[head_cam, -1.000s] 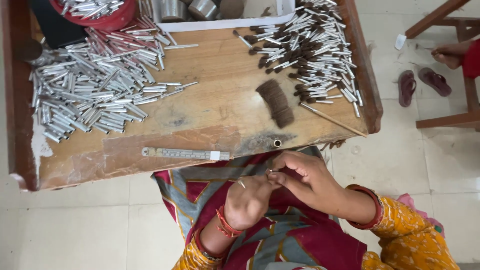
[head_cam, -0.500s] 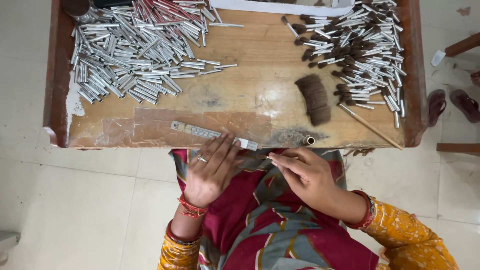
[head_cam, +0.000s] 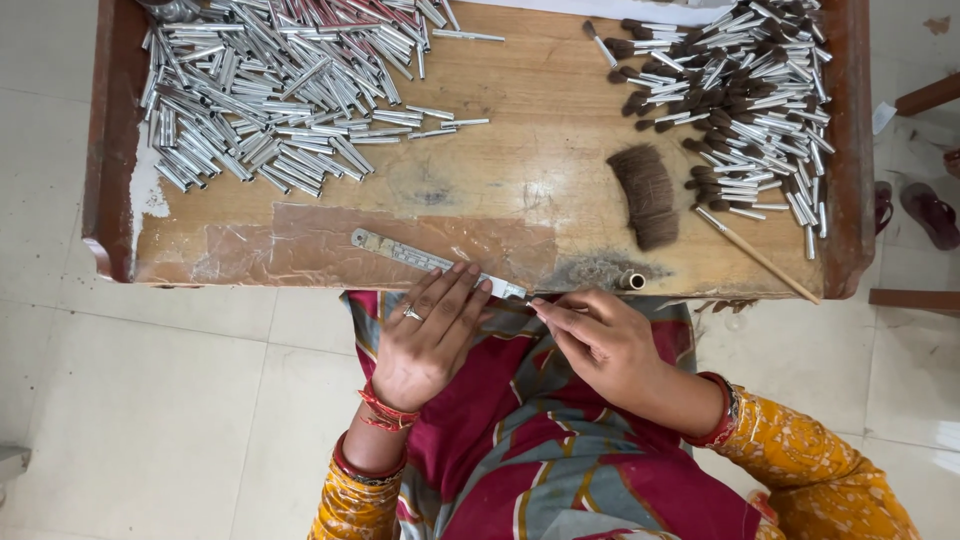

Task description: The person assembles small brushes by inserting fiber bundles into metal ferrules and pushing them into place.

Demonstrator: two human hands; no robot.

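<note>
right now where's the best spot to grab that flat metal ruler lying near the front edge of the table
Probably the bare left end of the metal ruler, coming from above with the left hand. It lies flat and slanted on the wooden table, so a pinch across its narrow width suits it. Its right end already sits under the left fingertips, and the right hand crowds that side.

Pale tiled floor (head_cam: 180, 420) under wooden table (head_cam: 540, 190)

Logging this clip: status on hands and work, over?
Left hand flat, fingers on the metal ruler. Right hand pinching something small at the ruler's end. Ferrule piles apart, nothing in the way.
</note>
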